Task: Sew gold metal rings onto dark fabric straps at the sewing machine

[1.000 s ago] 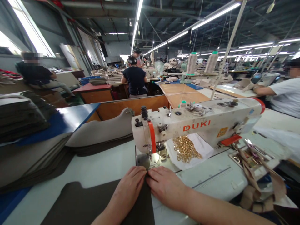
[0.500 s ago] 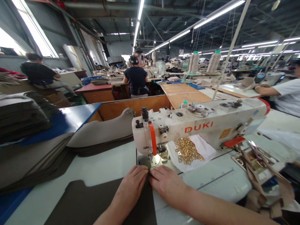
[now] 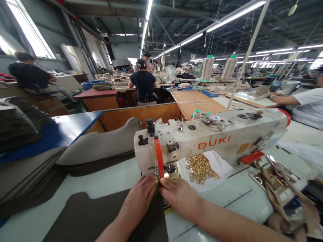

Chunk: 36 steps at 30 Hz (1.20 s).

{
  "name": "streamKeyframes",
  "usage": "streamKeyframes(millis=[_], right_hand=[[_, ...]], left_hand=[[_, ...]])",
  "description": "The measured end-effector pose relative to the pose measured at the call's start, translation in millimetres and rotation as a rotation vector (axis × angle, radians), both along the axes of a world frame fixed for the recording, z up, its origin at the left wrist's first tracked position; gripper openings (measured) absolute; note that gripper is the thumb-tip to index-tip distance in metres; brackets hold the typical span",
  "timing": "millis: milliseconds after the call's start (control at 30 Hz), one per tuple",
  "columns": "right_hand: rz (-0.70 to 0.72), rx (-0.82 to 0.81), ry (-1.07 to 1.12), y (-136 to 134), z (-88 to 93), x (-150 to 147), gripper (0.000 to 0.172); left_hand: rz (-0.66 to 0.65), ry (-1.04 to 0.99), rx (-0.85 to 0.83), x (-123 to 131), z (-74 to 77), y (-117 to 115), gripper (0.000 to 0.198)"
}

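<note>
A dark grey-brown fabric panel lies on the pale table, its upper corner at the needle area of a white sewing machine. My left hand pinches the panel's edge just below the red guard. Close against it, my right hand has its fingers bent together on the same edge. Both sets of fingertips nearly touch and hide the spot under the presser foot. Gold metal rings lie on a white sheet behind the machine's arm.
Stacked fabric panels lie at the left. A tray with tools and tan straps stands at the right. Thread cones rise behind the machine. A person in dark clothes sits ahead; others sit at both sides.
Both hands have shifted slightly forward with the panel, closer to the needle area, and now hide more of the metal plate. The camera view has moved a little.
</note>
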State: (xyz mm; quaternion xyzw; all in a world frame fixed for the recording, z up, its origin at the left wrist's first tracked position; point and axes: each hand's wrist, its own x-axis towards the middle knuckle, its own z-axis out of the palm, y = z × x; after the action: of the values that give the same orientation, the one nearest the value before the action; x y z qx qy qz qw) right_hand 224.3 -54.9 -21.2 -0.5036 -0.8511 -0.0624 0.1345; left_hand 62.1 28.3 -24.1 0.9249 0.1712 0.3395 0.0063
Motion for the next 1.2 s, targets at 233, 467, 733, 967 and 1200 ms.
streamKeyframes(millis=[233,467,733,967,1200], right_hand=[[-0.015,0.012,0.035,1.8,0.0,0.2,0.008],[-0.016,0.011,0.048,1.4,-0.5,0.0,0.009],[-0.034,-0.002,0.044,1.6,-1.3,-1.0,0.007],[-0.028,0.052,0.091,-4.1,-5.9,-0.9,0.006],[0.075,0.046,0.093,-10.8,-6.6,0.9,0.011]], left_hand=[[0.021,-0.02,0.022,0.5,-2.4,3.2,0.032],[0.039,-0.022,0.026,0.7,0.6,4.6,0.038],[0.054,-0.05,-0.014,2.1,-0.9,5.6,0.042],[0.052,0.009,-0.005,-3.3,-2.9,3.8,0.039],[0.082,0.155,0.023,-15.4,-3.0,-10.2,0.032]])
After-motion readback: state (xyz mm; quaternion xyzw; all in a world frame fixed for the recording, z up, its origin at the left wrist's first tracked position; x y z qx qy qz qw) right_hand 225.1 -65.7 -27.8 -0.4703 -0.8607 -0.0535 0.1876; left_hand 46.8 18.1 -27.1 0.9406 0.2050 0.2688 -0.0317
